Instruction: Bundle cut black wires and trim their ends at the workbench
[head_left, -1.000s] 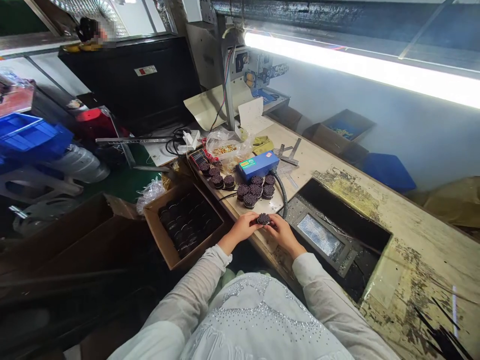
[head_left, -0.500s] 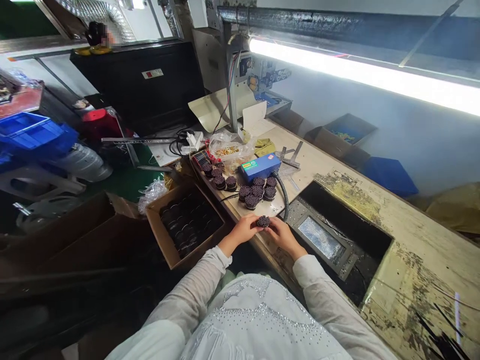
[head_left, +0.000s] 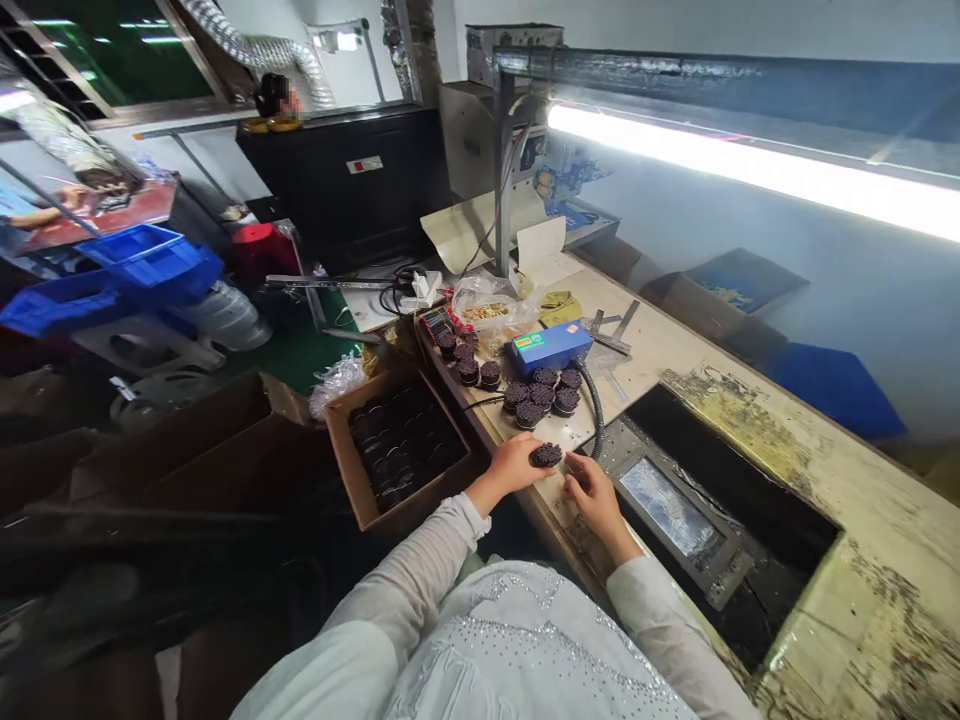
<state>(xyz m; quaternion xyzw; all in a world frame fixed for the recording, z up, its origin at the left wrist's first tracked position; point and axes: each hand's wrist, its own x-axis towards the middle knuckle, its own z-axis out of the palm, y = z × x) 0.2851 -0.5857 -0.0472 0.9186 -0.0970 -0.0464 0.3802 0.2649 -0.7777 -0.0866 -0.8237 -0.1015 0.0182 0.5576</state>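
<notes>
One held bundle [head_left: 546, 456]: above the tabletop's near edge, apart from the others, its knobbly dark end facing up.
Left hand [head_left: 514, 468]: thumb and fingers clamped on the bundle's side.
Right hand [head_left: 596, 495]: just beside the bundle, fingers bent and parted, with nothing visible between them.
Slip risk: only one hand grips, so a loose pinch could let the bundle drop at the tabletop [head_left: 645, 350] edge, perhaps to the floor.
Spill risk: if whatever binds the bundle gave way, its many thin pieces could scatter, some toward the sunken screen panel [head_left: 673, 508].
Toppling risk: the standing bundles [head_left: 541, 398] crowd together inward of the near edge; a knuckle or a tug on the hose [head_left: 595, 400] might tip one.
Bundle shape: short, round and squat, with grainy, pebbled tops and a pale band low on some sides.
Hose and blue box [head_left: 551, 347]: ribbed, dark and curved; smooth, oblong and printed.
Tabletop surface: pale board, scuffed and stained toward its far edge.
Cardboard box [head_left: 346, 465]: plain brown walls, beside the near edge, holding rows of dark round things.
</notes>
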